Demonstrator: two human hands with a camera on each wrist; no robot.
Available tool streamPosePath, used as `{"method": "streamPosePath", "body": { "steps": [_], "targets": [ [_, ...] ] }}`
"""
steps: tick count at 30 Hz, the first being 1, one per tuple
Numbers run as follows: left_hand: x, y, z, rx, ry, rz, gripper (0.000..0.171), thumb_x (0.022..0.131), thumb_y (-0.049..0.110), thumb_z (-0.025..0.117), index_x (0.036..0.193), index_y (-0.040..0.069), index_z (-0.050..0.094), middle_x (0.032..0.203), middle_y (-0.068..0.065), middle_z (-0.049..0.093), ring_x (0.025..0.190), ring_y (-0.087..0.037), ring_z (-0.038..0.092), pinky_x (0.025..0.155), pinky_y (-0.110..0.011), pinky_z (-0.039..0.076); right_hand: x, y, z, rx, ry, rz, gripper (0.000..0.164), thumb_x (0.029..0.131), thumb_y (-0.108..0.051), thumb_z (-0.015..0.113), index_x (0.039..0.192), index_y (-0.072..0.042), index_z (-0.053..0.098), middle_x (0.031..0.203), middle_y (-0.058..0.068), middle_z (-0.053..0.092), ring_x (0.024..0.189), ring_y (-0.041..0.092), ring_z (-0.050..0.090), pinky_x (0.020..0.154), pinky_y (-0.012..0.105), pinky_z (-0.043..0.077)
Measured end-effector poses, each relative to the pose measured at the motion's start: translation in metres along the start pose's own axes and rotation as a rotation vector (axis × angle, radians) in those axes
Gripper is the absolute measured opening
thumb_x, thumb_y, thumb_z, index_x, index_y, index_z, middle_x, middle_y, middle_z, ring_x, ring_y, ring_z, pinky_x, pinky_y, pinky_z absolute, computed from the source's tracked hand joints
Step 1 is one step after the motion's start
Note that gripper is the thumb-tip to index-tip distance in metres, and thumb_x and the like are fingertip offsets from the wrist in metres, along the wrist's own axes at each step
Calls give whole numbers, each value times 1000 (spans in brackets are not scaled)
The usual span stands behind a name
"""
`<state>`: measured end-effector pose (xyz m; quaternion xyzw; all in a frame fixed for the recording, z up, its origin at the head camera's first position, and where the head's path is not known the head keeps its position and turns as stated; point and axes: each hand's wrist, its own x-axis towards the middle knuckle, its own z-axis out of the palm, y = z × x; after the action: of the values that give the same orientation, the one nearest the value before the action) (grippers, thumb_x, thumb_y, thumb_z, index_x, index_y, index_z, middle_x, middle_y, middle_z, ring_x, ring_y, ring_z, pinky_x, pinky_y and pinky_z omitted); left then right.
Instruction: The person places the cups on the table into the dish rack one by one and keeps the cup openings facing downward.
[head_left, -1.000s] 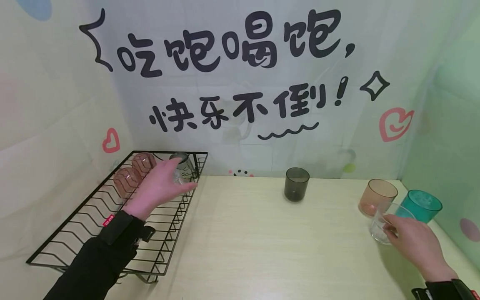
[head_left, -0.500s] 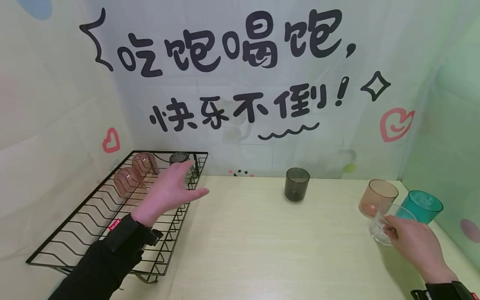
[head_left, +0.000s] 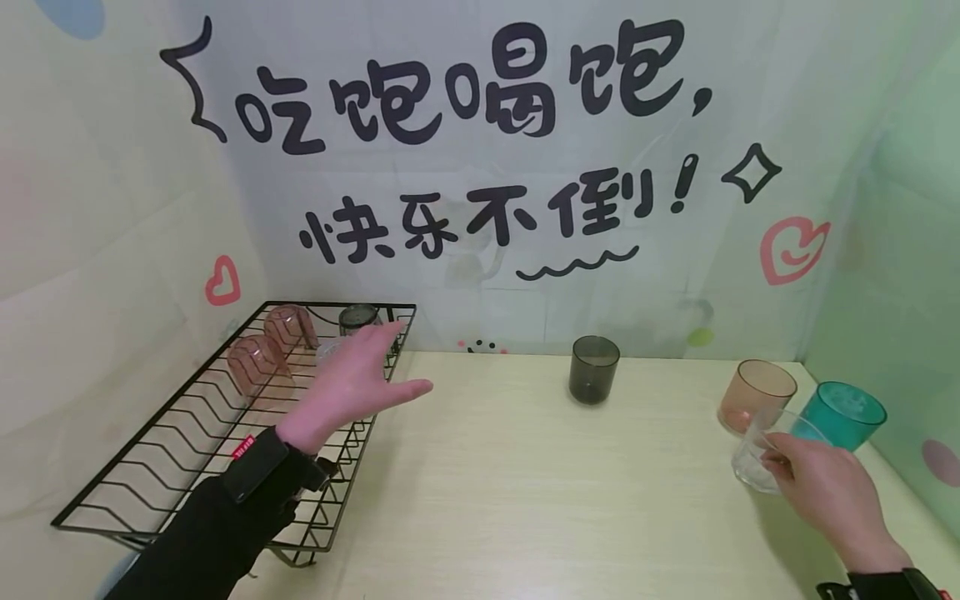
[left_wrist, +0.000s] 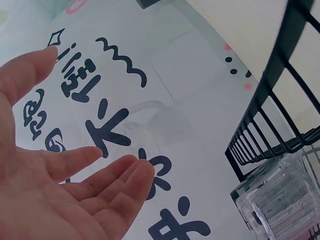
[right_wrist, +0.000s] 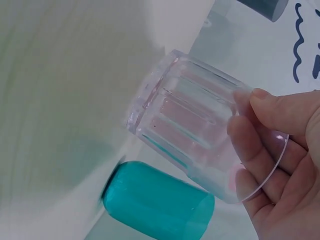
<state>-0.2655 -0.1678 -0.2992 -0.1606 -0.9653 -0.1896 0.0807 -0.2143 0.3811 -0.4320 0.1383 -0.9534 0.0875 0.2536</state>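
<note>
My left hand (head_left: 348, 383) is held over the right side of the black wire rack (head_left: 172, 412), fingers spread and palm holding nothing. In the left wrist view, a clear cup (left_wrist: 280, 200) lies in the rack, apart from the fingers; the hand hides most of it in the head view. Behind the hand, a dark grey cup (head_left: 358, 317) stands in the rack. At the right, my right hand (head_left: 832, 496) pinches a clear ribbed cup (right_wrist: 195, 120) near its rim, thumb and fingers on its wall. The cup is slightly tilted, close over the table.
Two pink cups (head_left: 255, 364) sit at the rack's back left. A dark grey cup (head_left: 592, 372) stands upright at the table's back. An orange cup (head_left: 753, 396) and a teal cup (head_left: 847, 412) stand just behind the held cup, near the right wall.
My left hand has moved right and slightly nearer, away from the cups in the rack, staying empty. My right hand has shifted slightly left, tilting the clear cup a little.
</note>
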Motion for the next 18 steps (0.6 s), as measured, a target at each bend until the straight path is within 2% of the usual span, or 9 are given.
{"method": "streamPosePath", "body": {
  "steps": [7,18],
  "targets": [
    [2,5,3,-20,-13,7,93,81,49,77,149,-1,37,147,-23,43,136,-41,38,108,-58,36,4,-11,-4,16,39,-31,30,69,-3,85,97,-5,71,77,4,70,62,27,63,55,48,48],
    [3,14,5,-26,-18,24,93,81,51,77,149,1,38,148,-21,43,136,-40,39,108,-58,35,18,-34,-11,63,96,-88,30,70,-3,84,91,-15,67,76,-1,70,59,18,60,54,39,45]
  ]
}}
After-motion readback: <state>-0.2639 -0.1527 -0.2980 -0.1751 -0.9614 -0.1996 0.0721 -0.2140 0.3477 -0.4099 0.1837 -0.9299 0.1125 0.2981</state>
